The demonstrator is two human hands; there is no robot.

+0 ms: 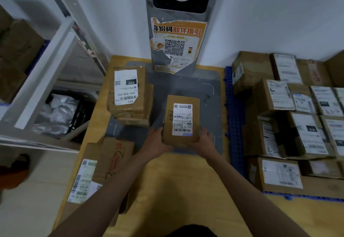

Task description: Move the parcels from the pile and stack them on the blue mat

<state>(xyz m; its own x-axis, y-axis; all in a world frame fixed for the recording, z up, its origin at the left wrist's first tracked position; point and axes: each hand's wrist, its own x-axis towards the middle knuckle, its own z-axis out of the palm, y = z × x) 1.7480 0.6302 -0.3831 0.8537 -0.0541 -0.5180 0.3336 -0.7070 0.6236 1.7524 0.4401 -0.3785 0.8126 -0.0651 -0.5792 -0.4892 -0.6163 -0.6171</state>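
brown parcel (181, 121), white barcode label up, gripped between both hands (179, 142)

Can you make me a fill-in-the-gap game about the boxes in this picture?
1. The small parcel is held by ____ hands, the left hand and the right hand.
2. The mat under the stacked parcels is coloured ____.
3. The big number on the label of the parcel left of the held one is ____.
4. The square code on the poster is printed in black and ____.

Missing words: two; blue; 032; white
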